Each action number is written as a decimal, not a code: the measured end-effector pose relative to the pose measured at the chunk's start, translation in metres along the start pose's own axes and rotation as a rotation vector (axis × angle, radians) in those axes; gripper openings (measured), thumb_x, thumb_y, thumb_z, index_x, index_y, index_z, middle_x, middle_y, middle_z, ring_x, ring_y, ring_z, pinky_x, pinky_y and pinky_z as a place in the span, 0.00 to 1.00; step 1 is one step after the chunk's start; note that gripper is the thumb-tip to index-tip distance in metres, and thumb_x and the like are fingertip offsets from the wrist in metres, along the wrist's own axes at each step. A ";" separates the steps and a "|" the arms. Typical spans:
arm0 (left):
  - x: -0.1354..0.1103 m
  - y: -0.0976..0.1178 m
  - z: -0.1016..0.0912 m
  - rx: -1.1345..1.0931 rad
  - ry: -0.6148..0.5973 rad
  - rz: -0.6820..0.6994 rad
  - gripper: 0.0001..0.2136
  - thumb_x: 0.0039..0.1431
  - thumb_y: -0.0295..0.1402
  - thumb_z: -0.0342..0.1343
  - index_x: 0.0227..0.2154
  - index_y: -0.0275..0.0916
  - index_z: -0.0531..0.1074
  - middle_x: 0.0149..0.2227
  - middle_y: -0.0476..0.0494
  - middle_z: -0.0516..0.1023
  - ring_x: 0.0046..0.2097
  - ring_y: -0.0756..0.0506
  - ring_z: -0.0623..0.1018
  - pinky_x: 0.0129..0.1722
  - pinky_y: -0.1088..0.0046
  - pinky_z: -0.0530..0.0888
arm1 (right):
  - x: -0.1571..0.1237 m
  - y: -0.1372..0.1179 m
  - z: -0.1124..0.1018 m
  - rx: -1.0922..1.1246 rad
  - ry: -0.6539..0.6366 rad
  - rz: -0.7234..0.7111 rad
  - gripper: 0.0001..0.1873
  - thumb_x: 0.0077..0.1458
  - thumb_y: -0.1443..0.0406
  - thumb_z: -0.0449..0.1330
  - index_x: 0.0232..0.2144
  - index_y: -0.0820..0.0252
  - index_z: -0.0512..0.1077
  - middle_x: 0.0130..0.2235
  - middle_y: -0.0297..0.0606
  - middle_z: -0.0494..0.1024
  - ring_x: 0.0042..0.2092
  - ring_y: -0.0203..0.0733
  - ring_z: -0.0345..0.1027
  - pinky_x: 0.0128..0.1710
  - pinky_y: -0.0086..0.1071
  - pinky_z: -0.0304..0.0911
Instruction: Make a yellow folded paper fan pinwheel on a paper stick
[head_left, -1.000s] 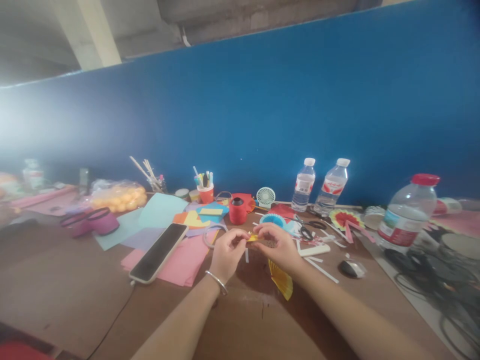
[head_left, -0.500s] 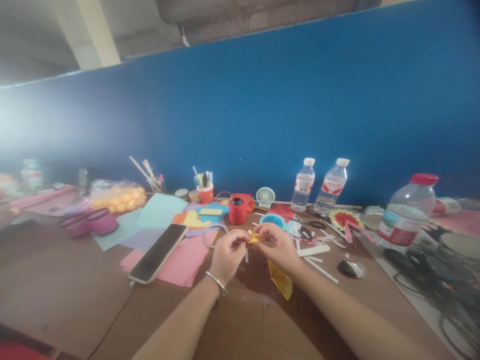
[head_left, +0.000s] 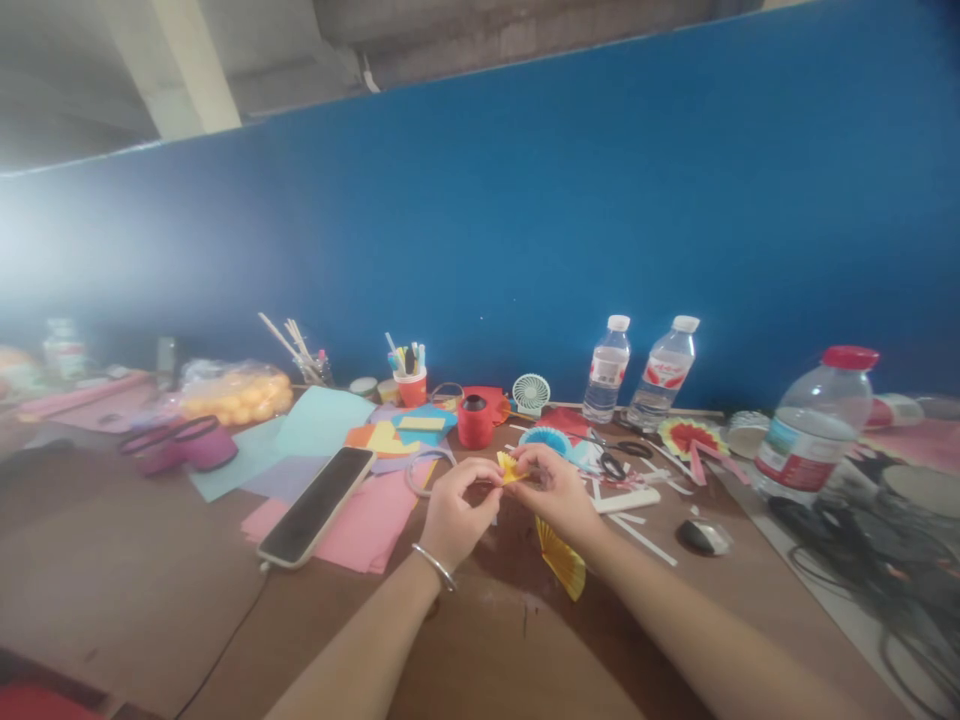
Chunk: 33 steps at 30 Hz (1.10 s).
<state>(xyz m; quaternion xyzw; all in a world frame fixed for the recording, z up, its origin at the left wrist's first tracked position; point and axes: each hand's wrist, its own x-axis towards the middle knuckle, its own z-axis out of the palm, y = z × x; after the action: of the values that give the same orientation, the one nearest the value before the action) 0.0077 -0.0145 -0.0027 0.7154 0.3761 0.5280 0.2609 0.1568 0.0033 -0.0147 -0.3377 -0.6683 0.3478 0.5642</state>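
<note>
Between my two hands is a small piece of pleated yellow paper (head_left: 508, 467). My left hand (head_left: 459, 505), with a silver bangle at the wrist, pinches its lower left side. My right hand (head_left: 553, 495) pinches the paper from the right, fingers bent over it. Below the right hand, a yellow folded paper fan (head_left: 561, 562) lies spread out; the hand partly hides its upper end, so I cannot tell whether it joins the held piece. Just beyond the hands stands a red spool (head_left: 475, 424).
A phone (head_left: 319, 505) rests over pink paper (head_left: 375, 528) on the left. Scissors (head_left: 613, 463), white paper strips (head_left: 643, 540) and a blue paper rosette (head_left: 546, 441) lie right of centre. Water bottles (head_left: 606, 375) stand behind; a large bottle (head_left: 814, 430) is at the right.
The yellow paper piece has turned slightly upward between my fingertips and shows more of its pleats. The fingers have shifted a little; the other things stay put.
</note>
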 end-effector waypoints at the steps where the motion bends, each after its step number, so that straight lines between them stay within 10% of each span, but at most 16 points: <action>1: 0.000 0.000 0.000 0.005 0.003 0.004 0.05 0.46 0.23 0.50 0.26 0.37 0.69 0.34 0.43 0.71 0.37 0.47 0.72 0.36 0.72 0.71 | 0.000 -0.001 0.000 0.006 -0.002 0.011 0.07 0.41 0.68 0.59 0.23 0.58 0.62 0.38 0.38 0.66 0.43 0.40 0.62 0.39 0.34 0.63; 24: 0.002 -0.016 0.004 -0.514 0.169 -0.352 0.03 0.46 0.29 0.51 0.25 0.35 0.67 0.31 0.45 0.71 0.33 0.48 0.73 0.35 0.70 0.71 | 0.004 0.008 -0.008 0.100 0.049 0.045 0.02 0.44 0.65 0.58 0.22 0.57 0.68 0.36 0.37 0.67 0.43 0.42 0.62 0.43 0.37 0.58; 33: 0.002 -0.007 0.003 -0.235 0.034 -0.213 0.09 0.45 0.27 0.54 0.32 0.37 0.66 0.35 0.45 0.70 0.38 0.48 0.72 0.39 0.70 0.70 | 0.004 0.008 -0.007 0.067 0.029 -0.012 0.02 0.44 0.68 0.56 0.22 0.57 0.68 0.35 0.37 0.68 0.42 0.41 0.62 0.42 0.36 0.58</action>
<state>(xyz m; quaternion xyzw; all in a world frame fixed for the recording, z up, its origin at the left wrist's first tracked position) 0.0093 -0.0088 -0.0076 0.6270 0.3896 0.5497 0.3910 0.1641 0.0115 -0.0185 -0.3195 -0.6500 0.3618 0.5870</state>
